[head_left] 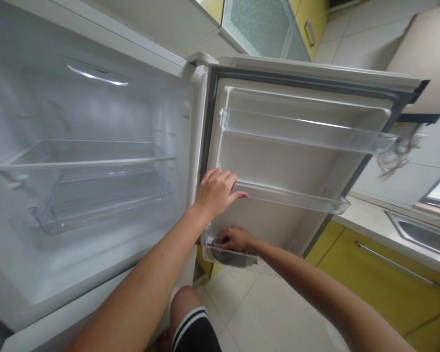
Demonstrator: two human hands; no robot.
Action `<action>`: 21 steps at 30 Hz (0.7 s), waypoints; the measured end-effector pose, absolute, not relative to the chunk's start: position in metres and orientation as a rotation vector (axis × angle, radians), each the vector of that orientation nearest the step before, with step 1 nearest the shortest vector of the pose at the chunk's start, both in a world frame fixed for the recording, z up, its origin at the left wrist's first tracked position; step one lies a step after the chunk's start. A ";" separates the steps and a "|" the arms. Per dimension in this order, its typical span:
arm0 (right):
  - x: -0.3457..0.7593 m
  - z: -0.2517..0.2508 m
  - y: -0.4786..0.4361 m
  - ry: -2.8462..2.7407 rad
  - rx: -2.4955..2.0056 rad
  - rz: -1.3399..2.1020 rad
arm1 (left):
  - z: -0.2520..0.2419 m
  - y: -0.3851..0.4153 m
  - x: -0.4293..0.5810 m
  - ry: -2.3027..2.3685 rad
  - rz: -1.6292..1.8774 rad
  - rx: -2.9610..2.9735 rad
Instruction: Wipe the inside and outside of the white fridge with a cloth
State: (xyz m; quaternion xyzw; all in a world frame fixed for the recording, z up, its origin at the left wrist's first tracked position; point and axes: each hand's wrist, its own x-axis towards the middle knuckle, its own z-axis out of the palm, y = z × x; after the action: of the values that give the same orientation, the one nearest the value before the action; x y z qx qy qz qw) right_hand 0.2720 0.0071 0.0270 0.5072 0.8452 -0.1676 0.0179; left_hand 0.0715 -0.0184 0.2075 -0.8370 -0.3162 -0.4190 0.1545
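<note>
My left hand [216,190] is at the hinge-side end of the clear middle door shelf [289,196] of an open fridge. Its fingers bend over the shelf's end, and the thumb stretches along the front. Lower down, my right hand [234,239] reaches into the clear bottom door shelf [209,254]. Its fingers close on a dark grey, crumpled cloth [223,255] pressed into that shelf's corner. The cloth shows through the clear front, and part of it is hidden by the hand.
The fridge door [271,161] stands wide open, with another clear shelf [297,129] near its top. Inside the fridge are a glass shelf [95,151] and a clear drawer [106,200]. Yellow cabinets [381,274] and a sink [425,234] are on the right.
</note>
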 end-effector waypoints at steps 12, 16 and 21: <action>0.384 0.084 -0.113 2.824 1.506 1.044 | 0.210 -0.019 0.066 -0.884 -1.206 -2.420; 0.404 0.071 -0.101 2.680 1.831 1.242 | 0.211 -0.019 0.065 -0.863 -1.199 -2.444; 0.370 0.055 -0.053 2.857 1.037 0.760 | 0.213 -0.023 0.072 -0.929 -1.194 -2.420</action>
State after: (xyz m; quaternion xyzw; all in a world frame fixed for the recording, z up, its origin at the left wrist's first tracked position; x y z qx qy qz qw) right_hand 0.3695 -0.0533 0.0550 0.3310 0.9119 0.2426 0.0045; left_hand 0.0718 -0.0228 0.2133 -0.8392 -0.3220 -0.4142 0.1431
